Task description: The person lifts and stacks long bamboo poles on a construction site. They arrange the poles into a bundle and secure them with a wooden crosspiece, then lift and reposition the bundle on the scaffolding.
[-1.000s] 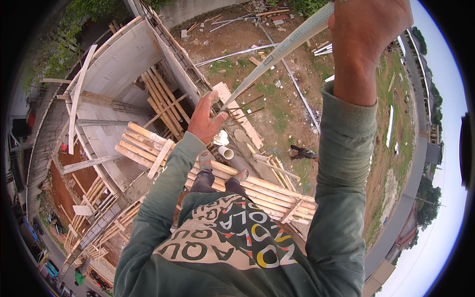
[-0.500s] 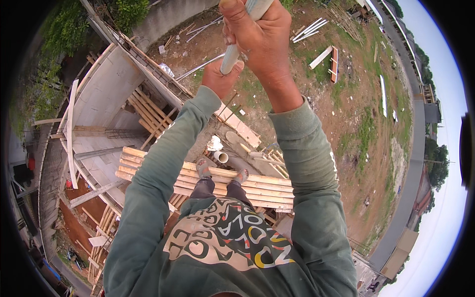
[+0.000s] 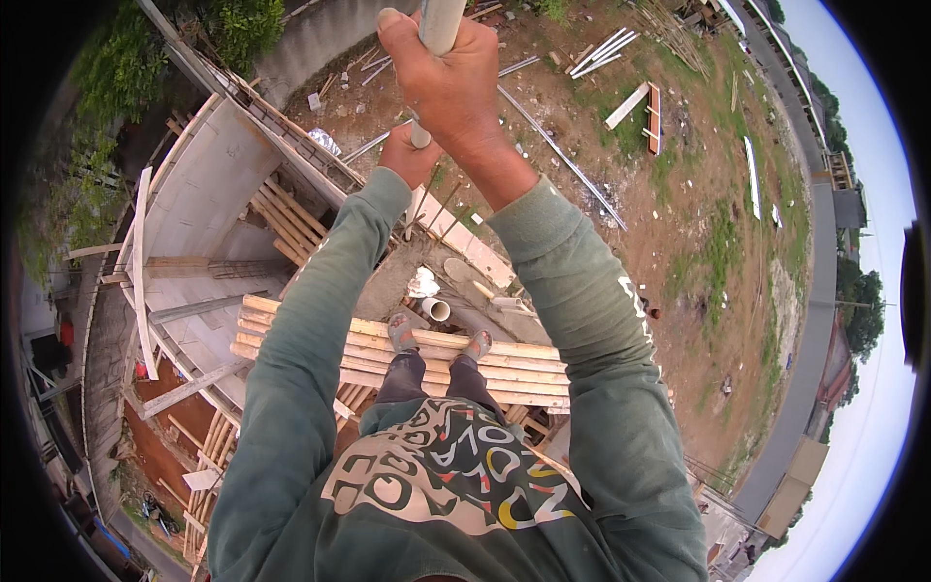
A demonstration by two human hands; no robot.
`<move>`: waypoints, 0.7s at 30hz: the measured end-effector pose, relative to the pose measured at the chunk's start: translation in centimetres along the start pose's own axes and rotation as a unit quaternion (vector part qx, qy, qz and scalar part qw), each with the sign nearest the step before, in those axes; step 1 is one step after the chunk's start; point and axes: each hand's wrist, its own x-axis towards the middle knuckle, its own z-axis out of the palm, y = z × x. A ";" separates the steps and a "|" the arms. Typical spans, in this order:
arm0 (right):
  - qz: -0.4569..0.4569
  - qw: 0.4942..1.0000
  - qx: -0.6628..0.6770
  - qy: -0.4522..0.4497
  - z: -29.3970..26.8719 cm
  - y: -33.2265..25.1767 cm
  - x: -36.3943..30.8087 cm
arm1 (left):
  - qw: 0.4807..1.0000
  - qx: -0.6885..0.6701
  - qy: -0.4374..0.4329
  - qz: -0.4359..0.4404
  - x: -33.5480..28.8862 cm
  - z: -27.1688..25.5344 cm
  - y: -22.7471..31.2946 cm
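Note:
Both of my hands grip a pale grey pole (image 3: pixel 441 23) that runs out past the top edge of the view; its far end is out of sight. My right hand (image 3: pixel 454 92) is wrapped round it higher up, with the thumb bent to the left. Lower down, my left hand (image 3: pixel 408 157) is closed about the pole near its bottom end, partly hidden behind the right wrist. Both arms stretch forward in green sleeves, well above my feet.
I stand on several bamboo poles (image 3: pixel 524 371) laid side by side high above ground. Next to my feet are a white pipe end (image 3: pixel 436 309) and a trowel-like tool (image 3: pixel 469 281). Upright rebar (image 3: pixel 438 211) rises from the wall top. A block wall (image 3: pixel 208 179) drops away at left.
Both hands and the pole have shifted left, my right hand the most and slightly downward. The pole now leans less to the right.

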 end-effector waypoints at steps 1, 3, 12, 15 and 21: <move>-0.029 1.000 -0.004 0.006 0.1 -2.0 2.1 | 0.999 0.014 0.009 0.029 1.6 -0.1 2.0; -0.003 1.000 0.013 -0.011 0.0 -6.0 5.9 | 1.000 0.007 0.016 0.017 3.2 -0.5 6.7; -0.045 0.982 -0.163 -0.091 -2.0 0.2 -2.9 | 0.987 -0.079 0.123 0.067 0.6 -0.3 7.6; -0.064 0.958 -0.270 -0.077 -9.7 2.9 -7.1 | 0.992 -0.039 0.104 -0.066 -1.2 -1.4 7.9; 0.285 0.861 -0.409 0.105 -26.9 6.4 -24.3 | 0.983 -0.150 0.100 -0.022 0.8 -1.3 14.9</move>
